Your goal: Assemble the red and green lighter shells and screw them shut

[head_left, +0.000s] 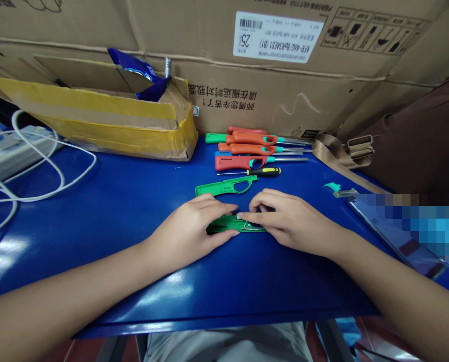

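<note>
My left hand (194, 226) grips the left end of a green lighter casing half (224, 224), its thumb along the near edge and fingers along the far edge. A thin pale wire shows inside the casing. My right hand (288, 216) is closed on the casing's right end, with a fingertip pressed into the middle beside a small white part. Its curled fingers hide that end. The other green casing half (216, 188), with a trigger loop, lies just beyond my hands. Behind it is a black and yellow screwdriver (267, 172).
Several orange, red and green long-nosed lighters (239, 162) lie farther back. A yellow-taped cardboard box (133, 130) stands at left, near white cables (62, 176) and a power strip (16, 151). At right are a small turquoise part (333, 186), a phone (393, 236) and a brown strap (333, 153).
</note>
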`<state>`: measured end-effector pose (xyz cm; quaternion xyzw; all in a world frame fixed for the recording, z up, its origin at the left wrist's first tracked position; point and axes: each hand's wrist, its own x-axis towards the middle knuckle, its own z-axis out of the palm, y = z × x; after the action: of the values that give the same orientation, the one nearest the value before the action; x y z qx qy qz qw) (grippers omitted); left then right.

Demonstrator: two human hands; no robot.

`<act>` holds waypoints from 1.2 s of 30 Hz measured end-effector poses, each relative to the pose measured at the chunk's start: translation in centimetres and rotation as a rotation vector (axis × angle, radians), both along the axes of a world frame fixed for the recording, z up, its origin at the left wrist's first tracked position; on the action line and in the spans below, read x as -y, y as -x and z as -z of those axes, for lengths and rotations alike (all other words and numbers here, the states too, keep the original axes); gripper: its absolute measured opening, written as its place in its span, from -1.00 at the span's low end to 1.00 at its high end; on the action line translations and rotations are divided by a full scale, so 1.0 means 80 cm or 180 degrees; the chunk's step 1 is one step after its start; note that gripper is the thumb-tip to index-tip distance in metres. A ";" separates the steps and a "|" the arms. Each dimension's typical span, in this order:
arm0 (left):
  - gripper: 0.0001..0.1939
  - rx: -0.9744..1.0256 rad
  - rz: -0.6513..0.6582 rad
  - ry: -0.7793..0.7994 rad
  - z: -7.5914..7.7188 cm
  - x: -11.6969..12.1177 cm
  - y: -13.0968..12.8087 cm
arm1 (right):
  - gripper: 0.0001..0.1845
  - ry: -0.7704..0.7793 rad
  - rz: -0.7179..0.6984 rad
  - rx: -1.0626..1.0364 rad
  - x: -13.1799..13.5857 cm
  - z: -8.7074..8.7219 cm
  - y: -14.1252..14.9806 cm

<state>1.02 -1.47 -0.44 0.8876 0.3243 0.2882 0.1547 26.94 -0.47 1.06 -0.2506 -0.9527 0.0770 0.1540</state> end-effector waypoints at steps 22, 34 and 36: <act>-0.62 -0.0176 0.0002 -0.0030 -0.002 -0.001 0.001 | -0.69 -0.0031 0.0279 -0.0303 0.000 -0.006 0.002; -0.73 -0.0486 0.0157 -0.0175 -0.003 -0.003 0.004 | -0.76 -0.0350 0.0190 -0.0051 -0.002 0.002 0.001; -0.74 -0.0524 0.0170 -0.0235 -0.003 -0.002 0.004 | -0.74 -0.0302 0.0147 0.0006 -0.003 0.003 0.001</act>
<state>0.72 -1.28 -0.22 0.9217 0.3014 0.2219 0.1023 26.86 -0.21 0.83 -0.2650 -0.9493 0.0279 0.1666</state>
